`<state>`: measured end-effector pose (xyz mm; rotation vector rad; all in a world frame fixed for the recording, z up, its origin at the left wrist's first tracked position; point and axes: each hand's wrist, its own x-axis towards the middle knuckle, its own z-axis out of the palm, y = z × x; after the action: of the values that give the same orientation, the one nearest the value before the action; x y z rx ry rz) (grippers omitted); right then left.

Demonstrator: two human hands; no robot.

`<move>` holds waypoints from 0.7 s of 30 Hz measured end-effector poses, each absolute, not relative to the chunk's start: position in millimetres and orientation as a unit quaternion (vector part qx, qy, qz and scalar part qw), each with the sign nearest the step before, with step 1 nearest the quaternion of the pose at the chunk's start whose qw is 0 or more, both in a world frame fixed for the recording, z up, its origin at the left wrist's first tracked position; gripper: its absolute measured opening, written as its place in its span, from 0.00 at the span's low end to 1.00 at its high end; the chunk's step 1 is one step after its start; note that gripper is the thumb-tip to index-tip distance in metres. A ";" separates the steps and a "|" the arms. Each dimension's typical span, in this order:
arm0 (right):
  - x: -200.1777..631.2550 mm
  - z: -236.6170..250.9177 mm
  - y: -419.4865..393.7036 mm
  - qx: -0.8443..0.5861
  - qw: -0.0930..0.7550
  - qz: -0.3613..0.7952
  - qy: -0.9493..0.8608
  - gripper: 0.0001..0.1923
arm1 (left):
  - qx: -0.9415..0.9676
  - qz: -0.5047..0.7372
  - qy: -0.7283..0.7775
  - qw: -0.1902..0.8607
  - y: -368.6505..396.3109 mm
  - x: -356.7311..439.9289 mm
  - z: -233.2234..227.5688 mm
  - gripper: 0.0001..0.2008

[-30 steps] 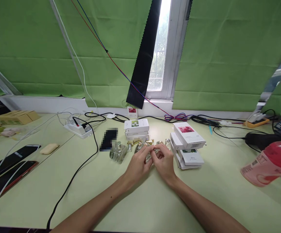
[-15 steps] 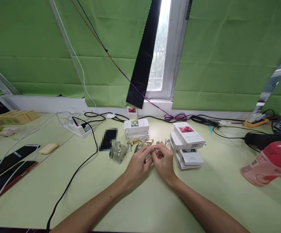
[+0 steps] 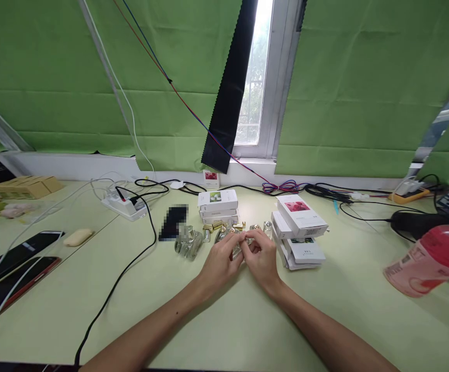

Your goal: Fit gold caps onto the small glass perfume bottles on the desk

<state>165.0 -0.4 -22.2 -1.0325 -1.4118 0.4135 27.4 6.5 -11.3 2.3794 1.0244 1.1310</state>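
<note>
My left hand [image 3: 221, 259] and my right hand [image 3: 262, 258] meet over the middle of the table, fingertips pressed together. Both are closed with curled fingers, and whatever they pinch is mostly hidden behind them. Small glass bottles and gold-coloured caps [image 3: 238, 226] lie just beyond my fingers. Left of my left hand rests a clear plastic-wrapped bundle [image 3: 189, 244]. A small clear bottle [image 3: 267, 229] stands near my right hand, beside a stack of white boxes [image 3: 302, 219] with a red picture on top. Another stack of white boxes [image 3: 218, 206] sits behind the caps.
A pink bottle with a red top [image 3: 428, 263] is at the right. To the left lie two phones [image 3: 18, 253], a cream case [image 3: 78, 237] and a power strip [image 3: 123, 205]. A black cable [image 3: 119, 276] crosses the table. Cardboard boxes [image 3: 26, 187] sit far left.
My fingertips have shifted very slightly, still pressed together in the same place. The other things on the table have not moved.
</note>
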 end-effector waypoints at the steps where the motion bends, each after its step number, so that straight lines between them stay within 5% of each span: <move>1: 165.0 -22.2 -0.4 -0.449 0.623 0.181 -0.615 0.06 | 0.830 0.396 0.359 0.159 6.6 27.6 -11.0 0.11; 21: 164.1 -22.1 -0.2 -0.438 0.636 0.188 -0.607 0.07 | 0.845 0.379 0.347 0.146 11.9 22.8 -3.2 0.11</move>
<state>164.1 -0.2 -22.1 -1.0008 -1.3857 0.4303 22.8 11.9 -3.2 2.4335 0.9985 1.0918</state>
